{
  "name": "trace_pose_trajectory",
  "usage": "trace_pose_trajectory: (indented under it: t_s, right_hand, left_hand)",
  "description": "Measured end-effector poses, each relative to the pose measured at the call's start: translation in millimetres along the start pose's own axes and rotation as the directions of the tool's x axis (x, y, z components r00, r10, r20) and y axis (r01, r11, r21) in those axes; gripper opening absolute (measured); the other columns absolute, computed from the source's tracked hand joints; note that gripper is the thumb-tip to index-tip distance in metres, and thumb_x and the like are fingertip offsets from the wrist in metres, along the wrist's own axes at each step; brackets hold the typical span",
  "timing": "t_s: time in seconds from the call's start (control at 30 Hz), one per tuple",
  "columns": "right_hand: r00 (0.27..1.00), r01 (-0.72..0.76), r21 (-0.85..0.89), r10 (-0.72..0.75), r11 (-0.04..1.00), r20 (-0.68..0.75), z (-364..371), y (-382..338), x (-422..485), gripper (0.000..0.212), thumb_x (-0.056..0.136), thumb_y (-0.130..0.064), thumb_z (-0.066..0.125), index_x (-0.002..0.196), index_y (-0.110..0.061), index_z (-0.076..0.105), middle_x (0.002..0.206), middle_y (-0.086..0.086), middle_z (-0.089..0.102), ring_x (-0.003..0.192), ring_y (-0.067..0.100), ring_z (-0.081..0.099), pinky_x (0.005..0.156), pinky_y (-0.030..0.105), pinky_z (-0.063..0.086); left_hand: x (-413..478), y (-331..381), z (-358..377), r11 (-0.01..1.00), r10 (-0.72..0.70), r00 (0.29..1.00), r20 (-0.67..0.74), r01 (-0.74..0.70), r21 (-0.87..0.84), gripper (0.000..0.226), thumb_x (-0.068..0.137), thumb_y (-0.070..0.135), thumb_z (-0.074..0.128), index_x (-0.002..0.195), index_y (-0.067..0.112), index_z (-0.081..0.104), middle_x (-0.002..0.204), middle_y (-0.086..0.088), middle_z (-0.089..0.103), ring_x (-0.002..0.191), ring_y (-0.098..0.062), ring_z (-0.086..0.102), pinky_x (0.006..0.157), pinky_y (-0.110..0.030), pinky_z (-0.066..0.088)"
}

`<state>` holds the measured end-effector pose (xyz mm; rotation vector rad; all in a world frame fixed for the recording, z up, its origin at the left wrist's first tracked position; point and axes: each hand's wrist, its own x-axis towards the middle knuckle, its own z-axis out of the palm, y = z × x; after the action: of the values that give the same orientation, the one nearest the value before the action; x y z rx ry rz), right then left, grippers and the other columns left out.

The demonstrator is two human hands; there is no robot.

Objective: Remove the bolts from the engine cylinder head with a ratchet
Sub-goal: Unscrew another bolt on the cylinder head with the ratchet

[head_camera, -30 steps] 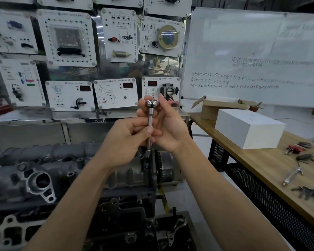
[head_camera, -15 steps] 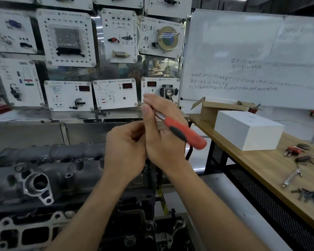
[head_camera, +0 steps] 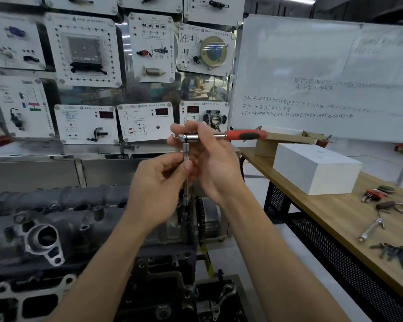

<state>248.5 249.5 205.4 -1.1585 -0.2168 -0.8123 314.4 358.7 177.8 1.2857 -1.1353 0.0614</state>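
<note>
1. The left hand [head_camera: 158, 189] pinches the extension bar [head_camera: 186, 182]; the right hand [head_camera: 216, 168] curls round the head of the ratchet [head_camera: 221, 135].
2. The bar runs 12-to-6 down onto the cylinder head [head_camera: 56, 219]; the bolt is hidden.
3. The red handle [head_camera: 247, 135] points to 3 o'clock, nearer the right hand.

Your left hand [head_camera: 156, 194] covers part of the extension bar [head_camera: 186, 185], your right hand [head_camera: 216, 173] part of the ratchet [head_camera: 244, 135]; the socket's seat on the cylinder head [head_camera: 63, 219] is too dark to tell.
</note>
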Motion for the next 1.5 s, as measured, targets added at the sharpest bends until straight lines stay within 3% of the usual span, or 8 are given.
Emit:
trace_pose_trajectory:
  t_s: [0.1, 0.2, 0.43, 0.67, 0.83, 1.0, 1.23, 1.5]
  right_hand:
    - [0.809, 0.522, -0.647, -0.562, 0.556, 0.169, 8.4, 9.4, -10.5, 0.018, 0.098, -0.009, 0.062, 0.106, 0.002, 0.073, 0.098, 0.013, 0.075, 0.093, 0.013, 0.069, 0.083, 0.024, 0.056]
    - [0.620, 0.624, -0.766, -0.696, 0.158, 0.362, 18.2, 15.9, -17.9, 0.017, 0.090, 0.002, 0.069, 0.106, 0.006, 0.074, 0.112, 0.017, 0.073, 0.106, 0.027, 0.070, 0.093, 0.044, 0.056]
    - [0.985, 0.049, 0.085, -0.062, 0.995, 0.160, 8.7, -5.6, -9.7, 0.024, 0.102, -0.009, 0.048, 0.119, -0.009, 0.063, 0.116, 0.006, 0.074, 0.110, 0.022, 0.070, 0.087, 0.033, 0.058]
    - [0.941, -0.336, 0.416, 0.279, 0.845, 0.192, -9.0, -1.2, 15.2, 0.035, 0.092, -0.029, 0.053, 0.117, -0.006, 0.061, 0.101, 0.004, 0.077, 0.087, 0.015, 0.075, 0.080, 0.027, 0.059]
    - [0.988, 0.154, -0.105, -0.155, 0.983, -0.005, 1.3, 7.3, 5.4, 0.014, 0.100, -0.014, 0.059, 0.103, -0.006, 0.071, 0.095, 0.009, 0.076, 0.084, 0.014, 0.071, 0.072, 0.031, 0.059]
    - [0.598, 0.655, -0.738, -0.709, 0.163, 0.374, 7.5, 14.5, -14.1, 0.020, 0.085, 0.004, 0.076, 0.104, 0.007, 0.073, 0.107, 0.017, 0.074, 0.101, 0.021, 0.073, 0.093, 0.032, 0.057]
    - [0.982, 0.186, -0.101, -0.187, 0.977, 0.001, 3.4, 4.2, -10.9, 0.022, 0.099, -0.015, 0.055, 0.115, -0.008, 0.069, 0.113, 0.008, 0.075, 0.104, 0.023, 0.072, 0.078, 0.032, 0.060]
    - [0.970, -0.243, 0.289, 0.226, 0.926, 0.092, -6.7, -5.0, 2.3, 0.024, 0.096, -0.031, 0.051, 0.106, -0.015, 0.065, 0.101, 0.003, 0.077, 0.089, 0.019, 0.075, 0.052, 0.023, 0.049]
  left_hand:
    - [-0.4, 3.8, -1.4, 0.995, 0.064, 0.997, -0.052, -0.060, 0.083, 0.023, 0.093, 0.014, 0.069, 0.085, 0.034, 0.076, 0.075, 0.012, 0.074, 0.070, -0.004, 0.069, 0.065, -0.032, 0.058]
    - [-4.5, 9.3, 2.0, 0.996, 0.069, 0.993, -0.094, -0.064, 0.060, 0.018, 0.084, 0.029, 0.068, 0.066, 0.034, 0.070, 0.055, 0.009, 0.061, 0.052, -0.008, 0.052, 0.050, -0.028, 0.043]
    - [1.3, 3.2, -8.1, 0.998, -0.053, 0.998, 0.017, 0.054, -0.045, 0.014, 0.092, 0.009, 0.070, 0.088, 0.022, 0.072, 0.084, -0.005, 0.076, 0.081, -0.024, 0.073, 0.081, -0.045, 0.062]
    - [7.4, 1.3, -6.6, 0.990, -0.026, 0.992, 0.122, 0.008, 0.143, 0.020, 0.099, 0.025, 0.058, 0.100, 0.036, 0.074, 0.086, -0.001, 0.075, 0.079, -0.014, 0.072, 0.080, -0.040, 0.062]
    - [5.0, 9.6, -5.8, 0.978, -0.013, 0.999, -0.041, 0.022, 0.205, 0.014, 0.097, 0.018, 0.065, 0.090, 0.023, 0.077, 0.078, 0.004, 0.076, 0.071, -0.013, 0.073, 0.071, -0.042, 0.063]
    - [-1.7, 8.7, 1.2, 0.958, 0.018, 0.998, -0.064, 0.001, 0.288, 0.018, 0.097, 0.012, 0.058, 0.080, 0.014, 0.065, 0.076, 0.001, 0.068, 0.072, -0.024, 0.067, 0.065, -0.036, 0.056]
    - [6.0, 9.8, -8.0, 0.996, -0.041, 0.985, 0.170, 0.054, -0.075, 0.019, 0.102, 0.006, 0.052, 0.106, 0.009, 0.071, 0.093, -0.006, 0.076, 0.087, -0.021, 0.073, 0.079, -0.034, 0.060]
    - [8.1, 5.5, -2.6, 0.997, -0.064, 0.991, 0.114, 0.068, -0.031, 0.022, 0.098, 0.005, 0.060, 0.099, 0.023, 0.073, 0.085, 0.000, 0.078, 0.076, -0.015, 0.073, 0.075, -0.027, 0.060]
